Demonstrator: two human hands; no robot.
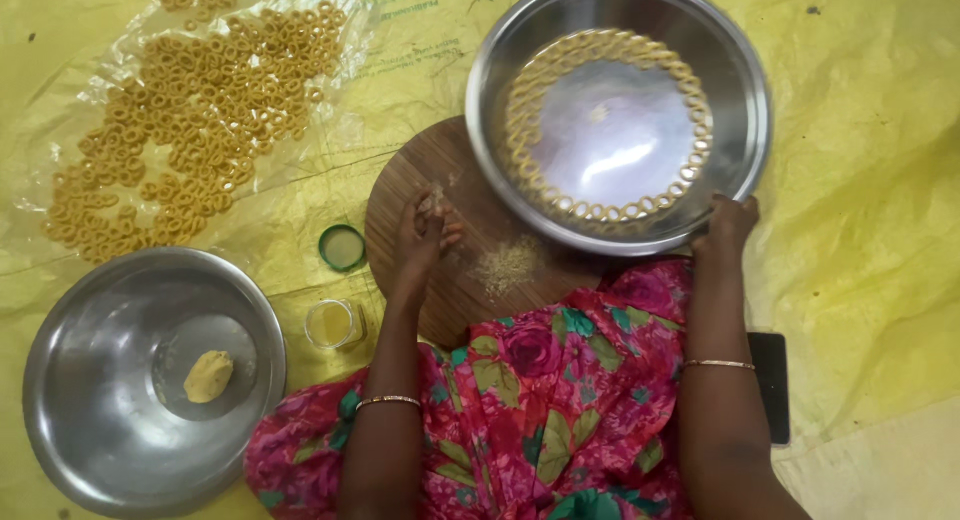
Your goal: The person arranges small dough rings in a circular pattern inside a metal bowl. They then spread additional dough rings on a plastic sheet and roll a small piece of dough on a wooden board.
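Yellow plastic sheet (880,180): covers the floor and carries everything listed below.

Large steel bowl (520,40), upper right: tilted, resting partly on the board. Small dough rings (520,130) line its inner wall in an almost full circle; the centre of the bowl is bare. The right hand (727,225) grips the near rim, fingers curled over the edge.

Second steel bowl (60,380), lower left: holds one lump of yellow dough (208,376), well apart from both hands.

Clear plastic sheet (330,140), upper left: carries a dense spread of finished dough rings (190,110), laid flat.

Round wooden board (400,180), centre: bears a scatter of dough crumbs (505,265). The left hand (425,230) rests on it, fingers closed narrowly on a small pinch of dough; its shape cannot be told.

Small glass jar (333,323), open, with yellowish contents, just left of the board; its green lid (342,247) lies separately beside it.

Dark flat device (770,380), by the person's right side.

Step in hand, as judged: shaping a piece on the board while steadying the ring-lined bowl. The next move likely calls for closing the piece into a ring and setting it in the gap of the circle without disturbing its neighbours.
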